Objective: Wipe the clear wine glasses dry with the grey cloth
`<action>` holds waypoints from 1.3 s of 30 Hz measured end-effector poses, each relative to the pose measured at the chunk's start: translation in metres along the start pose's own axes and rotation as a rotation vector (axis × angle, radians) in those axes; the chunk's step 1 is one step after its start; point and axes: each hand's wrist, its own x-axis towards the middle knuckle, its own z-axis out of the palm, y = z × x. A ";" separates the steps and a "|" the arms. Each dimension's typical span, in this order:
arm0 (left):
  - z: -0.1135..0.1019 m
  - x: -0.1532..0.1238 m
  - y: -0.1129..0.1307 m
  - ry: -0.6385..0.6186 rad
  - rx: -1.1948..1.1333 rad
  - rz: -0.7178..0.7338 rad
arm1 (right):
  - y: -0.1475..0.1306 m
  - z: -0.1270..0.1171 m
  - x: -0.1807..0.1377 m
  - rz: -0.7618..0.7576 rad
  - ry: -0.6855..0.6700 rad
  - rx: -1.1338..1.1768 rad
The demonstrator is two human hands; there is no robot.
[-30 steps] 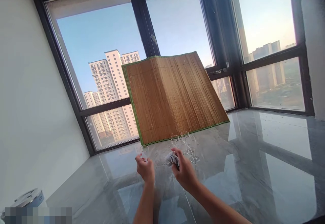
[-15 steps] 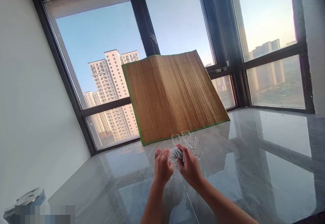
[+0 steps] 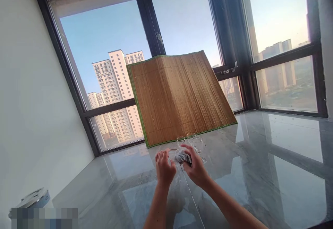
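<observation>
My left hand (image 3: pixel 165 166) is closed around a clear glass (image 3: pixel 172 150), mostly hidden behind the fingers; part of its rim shows between my hands. A crumpled grey cloth (image 3: pixel 182 157) is bunched in my right hand (image 3: pixel 195 166), against the right side of that glass. Whether the cloth reaches inside the glass, I cannot tell. Just beyond my right hand, several clear glasses (image 3: pixel 197 141) stand close together on the shiny grey marbled surface (image 3: pixel 221 194). My right fingers partly cover the nearest ones.
A brown bamboo mat (image 3: pixel 179 97) with green edging leans against the dark window frame (image 3: pixel 145 17) behind the glasses. At the lower left stands a lidded container (image 3: pixel 36 199), partly covered by a pixelated patch. A white wall (image 3: pixel 39 94) rises on the left.
My hands have drawn slightly apart, so more of the glass rim shows. The cloth has shifted a little rightward with my right hand. The whole view has moved slightly.
</observation>
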 end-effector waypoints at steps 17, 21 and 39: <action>0.025 -0.019 0.050 -0.402 -0.379 -0.196 | 0.090 -0.107 0.045 0.273 0.567 -0.432; 0.037 -0.022 0.049 -0.460 -0.505 -0.304 | 0.110 -0.104 0.041 0.412 0.539 -0.516; 0.032 -0.014 0.016 -0.509 -0.522 -0.346 | 0.126 -0.102 0.038 0.548 0.423 -0.554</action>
